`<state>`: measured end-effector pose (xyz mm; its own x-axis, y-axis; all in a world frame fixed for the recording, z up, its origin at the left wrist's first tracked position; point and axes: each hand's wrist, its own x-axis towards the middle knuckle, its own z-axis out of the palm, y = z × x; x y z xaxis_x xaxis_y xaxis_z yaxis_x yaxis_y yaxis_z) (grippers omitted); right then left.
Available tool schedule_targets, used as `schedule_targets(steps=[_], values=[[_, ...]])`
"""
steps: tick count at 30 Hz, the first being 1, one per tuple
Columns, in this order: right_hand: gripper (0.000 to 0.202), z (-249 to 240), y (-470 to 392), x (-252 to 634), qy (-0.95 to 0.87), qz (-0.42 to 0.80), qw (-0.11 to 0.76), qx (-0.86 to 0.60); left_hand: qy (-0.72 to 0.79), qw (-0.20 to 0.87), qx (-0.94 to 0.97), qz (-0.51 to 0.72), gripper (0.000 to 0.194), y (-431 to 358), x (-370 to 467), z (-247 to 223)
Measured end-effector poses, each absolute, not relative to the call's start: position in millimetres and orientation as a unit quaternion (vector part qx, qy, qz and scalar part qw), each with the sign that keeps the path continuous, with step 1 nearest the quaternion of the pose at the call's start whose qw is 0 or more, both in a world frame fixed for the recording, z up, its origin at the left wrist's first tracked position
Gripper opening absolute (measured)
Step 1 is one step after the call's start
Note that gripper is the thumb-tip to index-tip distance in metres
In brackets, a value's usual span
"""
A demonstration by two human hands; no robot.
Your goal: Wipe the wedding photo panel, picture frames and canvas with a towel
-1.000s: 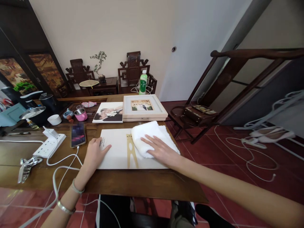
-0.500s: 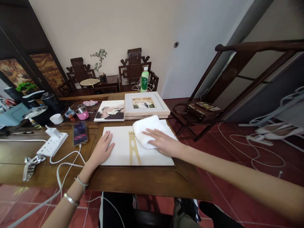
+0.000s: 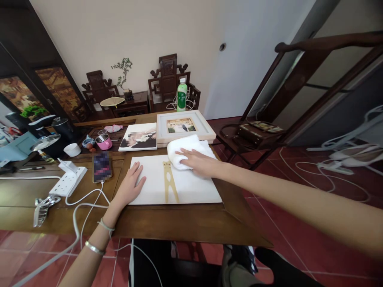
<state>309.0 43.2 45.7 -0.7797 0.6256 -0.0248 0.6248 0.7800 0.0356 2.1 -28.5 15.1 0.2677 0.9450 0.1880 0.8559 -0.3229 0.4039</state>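
My left hand lies flat with fingers stretched out over the left edge of a white board. On the board is a tan, two-legged shape with an oval opening; I cannot tell if it is printed or a separate piece. My right hand grips a folded white towel, fingers bent over its top, thumb tucked to its near side. The towel rests on the board's upper right part and hides some of it.
Behind the board are a framed picture and a photo panel, with a green bottle beyond. To the left stand a power strip, a phone with cables, a silver clip and a pink cup. A wooden chair is at right.
My right hand has moved the towel slightly away and to the left across the board, its fingers more bent. My left hand stays at the board's left edge. The view has shifted a little.
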Motion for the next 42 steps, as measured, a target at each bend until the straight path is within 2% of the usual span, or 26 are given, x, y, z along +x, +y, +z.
schedule_targets(steps=[6, 15, 21, 33, 39, 42], values=[[0.06, 50.8, 47.5, 311.8, 0.947, 0.015, 0.019, 0.321, 0.566, 0.127, 0.788, 0.205, 0.054, -22.2, 3.8, 15.5], [0.063, 30.8, 36.4, 310.5, 0.936, 0.026, -0.022, 0.35, 0.575, 0.119, 0.783, 0.203, 0.053, -27.6, 4.8, 14.2], [0.062, 36.3, 26.7, 309.7, 0.934, 0.035, -0.007, 0.355, 0.576, 0.123, 0.778, 0.216, 0.052, -30.0, 5.9, 12.9], [0.037, 31.6, -106.8, 314.2, 0.944, -0.026, -0.049, 0.326, 0.586, 0.121, 0.774, 0.21, 0.057, -28.8, 10.6, 13.6], [0.051, 63.1, -108.1, 304.0, 0.932, -0.111, 0.003, 0.346, 0.575, 0.103, 0.786, 0.202, 0.059, -21.7, 2.7, 9.9], [0.062, 69.7, -84.8, 309.6, 0.929, -0.107, 0.016, 0.354, 0.56, 0.093, 0.8, 0.195, 0.06, -16.9, -1.2, 8.5]])
